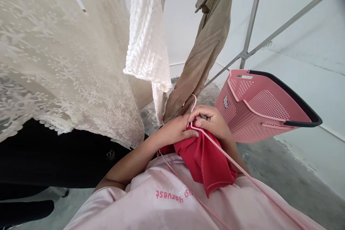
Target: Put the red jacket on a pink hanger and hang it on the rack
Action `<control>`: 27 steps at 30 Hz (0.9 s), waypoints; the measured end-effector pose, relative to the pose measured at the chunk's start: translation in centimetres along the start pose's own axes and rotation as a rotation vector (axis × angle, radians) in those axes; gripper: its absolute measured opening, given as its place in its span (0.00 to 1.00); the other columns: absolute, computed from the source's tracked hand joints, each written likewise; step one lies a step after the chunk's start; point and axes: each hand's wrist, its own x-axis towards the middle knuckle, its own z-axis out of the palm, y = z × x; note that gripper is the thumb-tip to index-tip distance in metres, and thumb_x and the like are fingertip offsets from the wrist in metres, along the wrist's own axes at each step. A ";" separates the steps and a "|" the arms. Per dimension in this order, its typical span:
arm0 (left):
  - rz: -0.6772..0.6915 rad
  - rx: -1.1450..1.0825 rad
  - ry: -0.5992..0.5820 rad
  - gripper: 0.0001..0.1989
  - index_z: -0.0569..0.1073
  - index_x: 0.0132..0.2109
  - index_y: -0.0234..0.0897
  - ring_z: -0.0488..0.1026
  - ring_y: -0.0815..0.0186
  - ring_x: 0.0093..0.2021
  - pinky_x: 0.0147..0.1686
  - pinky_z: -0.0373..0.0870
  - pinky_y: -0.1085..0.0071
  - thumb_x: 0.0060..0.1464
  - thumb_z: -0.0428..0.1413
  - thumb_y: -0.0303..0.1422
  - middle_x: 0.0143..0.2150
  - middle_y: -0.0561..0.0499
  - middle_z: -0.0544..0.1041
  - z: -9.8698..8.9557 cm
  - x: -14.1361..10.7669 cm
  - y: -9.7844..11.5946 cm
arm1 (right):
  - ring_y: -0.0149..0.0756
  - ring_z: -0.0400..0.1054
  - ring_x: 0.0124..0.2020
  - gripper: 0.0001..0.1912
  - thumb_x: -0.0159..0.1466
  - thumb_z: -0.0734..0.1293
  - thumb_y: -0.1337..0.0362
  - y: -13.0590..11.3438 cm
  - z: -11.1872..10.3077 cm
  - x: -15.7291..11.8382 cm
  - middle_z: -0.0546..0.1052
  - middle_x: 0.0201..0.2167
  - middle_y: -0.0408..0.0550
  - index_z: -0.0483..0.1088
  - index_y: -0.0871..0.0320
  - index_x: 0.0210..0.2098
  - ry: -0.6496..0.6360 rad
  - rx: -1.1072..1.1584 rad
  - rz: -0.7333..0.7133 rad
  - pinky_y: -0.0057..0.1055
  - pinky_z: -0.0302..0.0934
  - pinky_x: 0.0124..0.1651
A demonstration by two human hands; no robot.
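Note:
My left hand (pixel 176 129) and my right hand (pixel 212 120) meet close in front of my chest. Both grip a red garment (pixel 207 163) bunched around a thin pink wire hanger (pixel 229 160). The hanger's hook (pixel 193 102) pokes up between my fingers, and its long arms run down across my pink shirt. My right fingers pinch the hanger's neck; my left thumb presses the red cloth beside it. Part of the garment hangs loose below my hands.
A pink perforated laundry basket (pixel 258 109) with a dark rim sits tilted at the right. Hanging clothes fill the left and centre: a white lace piece (pixel 61 54), a white knit (pixel 147 32), a tan garment (pixel 207 43), a black one (pixel 54 158). Grey metal rack bars (pixel 252 18) stand behind.

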 end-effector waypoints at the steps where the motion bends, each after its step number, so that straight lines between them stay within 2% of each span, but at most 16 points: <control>1: -0.012 0.016 -0.027 0.17 0.69 0.50 0.37 0.74 0.57 0.48 0.48 0.68 0.64 0.59 0.57 0.43 0.49 0.44 0.76 -0.1 -0.1 0.2 | 0.28 0.65 0.28 0.22 0.63 0.69 0.45 -0.2 0.0 -0.1 0.73 0.26 0.44 0.75 0.60 0.30 0.004 -0.017 0.029 0.26 0.58 0.36; 5: -0.042 0.040 -0.051 0.18 0.71 0.48 0.37 0.74 0.56 0.47 0.46 0.68 0.64 0.60 0.55 0.46 0.48 0.44 0.77 0.1 -0.5 0.7 | 0.28 0.69 0.31 0.19 0.64 0.68 0.50 -0.9 -0.1 -0.7 0.76 0.29 0.46 0.75 0.60 0.30 -0.040 -0.058 0.108 0.25 0.59 0.36; 7: -0.030 -0.026 -0.075 0.18 0.73 0.44 0.37 0.75 0.57 0.47 0.47 0.68 0.65 0.60 0.54 0.48 0.46 0.45 0.78 0.3 -0.3 0.4 | 0.30 0.71 0.33 0.19 0.67 0.64 0.50 -1.0 -0.4 -0.9 0.78 0.31 0.47 0.76 0.60 0.33 -0.145 -0.042 0.095 0.25 0.61 0.38; 9: -0.023 -0.139 -0.130 0.20 0.74 0.37 0.36 0.75 0.59 0.42 0.44 0.69 0.67 0.58 0.55 0.50 0.38 0.49 0.78 0.4 0.1 -0.1 | 0.32 0.73 0.37 0.22 0.70 0.60 0.50 -1.0 -0.7 -1.1 0.79 0.35 0.49 0.78 0.59 0.36 -0.260 -0.016 0.073 0.26 0.63 0.42; 12: -0.052 -0.378 -0.281 0.24 0.73 0.30 0.35 0.74 0.63 0.37 0.41 0.69 0.69 0.49 0.62 0.54 0.31 0.53 0.76 0.2 0.9 -1.2 | 0.33 0.74 0.38 0.28 0.71 0.56 0.45 -1.0 -1.0 -1.3 0.79 0.36 0.50 0.78 0.59 0.36 -0.338 0.006 0.053 0.26 0.64 0.43; 14: -0.094 -0.591 -0.400 0.27 0.75 0.32 0.36 0.74 0.61 0.40 0.45 0.70 0.67 0.38 0.68 0.55 0.33 0.52 0.77 0.0 1.3 -2.2 | 0.32 0.71 0.35 0.32 0.70 0.55 0.41 -1.0 -1.2 -1.4 0.78 0.33 0.50 0.78 0.60 0.34 -0.308 0.013 0.063 0.26 0.62 0.41; 16: -0.163 -0.816 -0.461 0.34 0.77 0.38 0.35 0.76 0.58 0.43 0.48 0.71 0.64 0.28 0.71 0.56 0.38 0.47 0.79 -0.1 1.5 -3.1 | 0.30 0.68 0.31 0.34 0.69 0.54 0.39 -0.9 -1.7 -1.6 0.75 0.28 0.50 0.77 0.61 0.32 -0.237 0.033 0.098 0.27 0.60 0.38; 18: -0.247 -0.989 -0.421 0.39 0.78 0.41 0.34 0.76 0.57 0.43 0.47 0.71 0.63 0.25 0.70 0.58 0.42 0.43 0.80 0.1 1.5 -3.9 | 0.30 0.65 0.28 0.33 0.67 0.56 0.39 -0.6 -2.5 -2.0 0.73 0.25 0.49 0.76 0.61 0.29 -0.174 0.100 0.159 0.28 0.59 0.35; 20: -0.313 -1.080 -0.363 0.38 0.78 0.42 0.33 0.77 0.59 0.41 0.45 0.72 0.65 0.29 0.69 0.59 0.42 0.41 0.80 0.4 1.5 -4.6 | 0.32 0.65 0.27 0.31 0.64 0.61 0.38 -0.3 -3.7 -2.4 0.71 0.24 0.50 0.75 0.61 0.27 -0.140 0.208 0.198 0.29 0.60 0.32; 24: -0.344 -1.036 -0.303 0.27 0.78 0.42 0.33 0.76 0.64 0.36 0.39 0.72 0.68 0.44 0.68 0.51 0.39 0.44 0.80 0.7 3.5 -5.5 | 0.30 0.61 0.20 0.27 0.58 0.70 0.43 -0.4 -6.5 -3.3 0.65 0.16 0.48 0.68 0.58 0.17 0.035 0.363 0.111 0.29 0.59 0.26; 25: -0.322 -0.986 -0.246 0.23 0.78 0.41 0.34 0.76 0.64 0.35 0.39 0.72 0.68 0.46 0.67 0.49 0.38 0.45 0.80 0.7 4.7 -5.7 | 0.29 0.58 0.18 0.28 0.56 0.71 0.44 -0.7 -7.3 -3.6 0.63 0.14 0.47 0.63 0.58 0.14 0.103 0.377 0.092 0.29 0.56 0.23; 27: -0.232 -0.832 -0.034 0.18 0.77 0.38 0.35 0.75 0.63 0.34 0.39 0.74 0.65 0.51 0.65 0.47 0.34 0.46 0.80 0.2 7.6 -5.9 | 0.23 0.52 0.14 0.32 0.49 0.76 0.44 -1.3 -9.1 -4.4 0.61 0.13 0.45 0.56 0.59 0.13 0.277 0.381 0.087 0.26 0.48 0.19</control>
